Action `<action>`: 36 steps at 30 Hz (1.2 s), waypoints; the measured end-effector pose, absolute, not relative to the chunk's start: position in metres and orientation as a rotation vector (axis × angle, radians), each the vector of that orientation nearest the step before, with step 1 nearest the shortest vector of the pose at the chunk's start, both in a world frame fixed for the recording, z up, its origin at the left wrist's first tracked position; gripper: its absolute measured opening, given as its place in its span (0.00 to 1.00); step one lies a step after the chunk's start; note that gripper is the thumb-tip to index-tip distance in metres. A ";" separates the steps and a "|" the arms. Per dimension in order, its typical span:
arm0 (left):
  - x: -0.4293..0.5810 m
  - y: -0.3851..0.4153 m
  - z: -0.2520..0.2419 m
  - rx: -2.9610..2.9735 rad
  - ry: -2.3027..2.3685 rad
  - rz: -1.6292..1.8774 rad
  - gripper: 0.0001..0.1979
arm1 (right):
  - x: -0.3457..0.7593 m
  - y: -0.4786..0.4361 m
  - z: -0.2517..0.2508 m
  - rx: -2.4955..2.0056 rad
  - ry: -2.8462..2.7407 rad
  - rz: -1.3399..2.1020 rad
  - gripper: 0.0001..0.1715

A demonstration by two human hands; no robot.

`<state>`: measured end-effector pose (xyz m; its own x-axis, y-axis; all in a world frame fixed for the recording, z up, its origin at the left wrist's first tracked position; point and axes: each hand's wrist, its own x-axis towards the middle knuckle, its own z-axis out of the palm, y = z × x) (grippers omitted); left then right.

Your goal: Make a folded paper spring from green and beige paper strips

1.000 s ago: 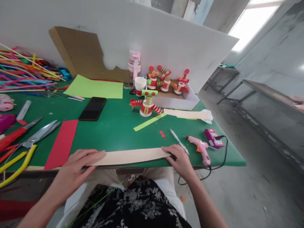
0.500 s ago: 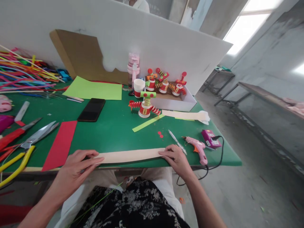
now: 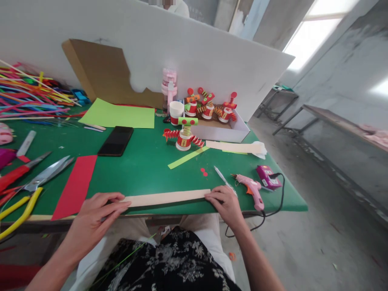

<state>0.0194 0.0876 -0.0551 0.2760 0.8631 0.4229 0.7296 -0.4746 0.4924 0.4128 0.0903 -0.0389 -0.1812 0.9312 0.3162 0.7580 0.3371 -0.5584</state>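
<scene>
A long cream paper strip [image 3: 168, 198] stretches sideways between my hands near the table's front edge. My left hand [image 3: 101, 208] pinches its left end between thumb and fingers. At the other end, the fingertips of my right hand [image 3: 224, 202] are closed on the strip. Beyond it stands a paper-cup figure [image 3: 184, 139] with folded red paper arms and a green rolled head. A thin green paper strip [image 3: 186, 158] and two small red paper discs [image 3: 204, 172] lie between the figure and my hands. Another cream strip [image 3: 233, 146] rests to the figure's right.
Scissors [image 3: 45, 178] and red paper [image 3: 75, 184] lie left, below a black phone [image 3: 116, 140]. A pink glue gun [image 3: 251, 188], its cord over the edge, and a white pen [image 3: 223, 178] lie right. A white box [image 3: 218, 132] with several figures stands behind.
Both hands still hold the cream strip's ends. My right fingers sit slightly farther out on its right end, and the strip looks a little narrower, as if tilted or folded.
</scene>
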 end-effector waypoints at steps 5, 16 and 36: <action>0.022 0.088 -0.052 2.309 1.537 0.991 0.20 | 0.411 0.092 -0.037 -1.524 -1.953 0.388 0.13; 0.021 0.089 -0.047 2.213 1.566 0.970 0.22 | 0.411 0.089 -0.036 -1.522 -1.941 0.380 0.14; 0.034 0.107 -0.041 2.067 1.926 0.692 0.18 | 0.395 0.093 -0.029 -1.772 -1.891 0.273 0.18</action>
<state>0.0341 0.1072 -0.0408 0.0234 0.9832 0.1813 0.8735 -0.1083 0.4746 0.3946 0.0928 -0.0291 0.0001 0.9713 0.2378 0.8642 0.1196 -0.4887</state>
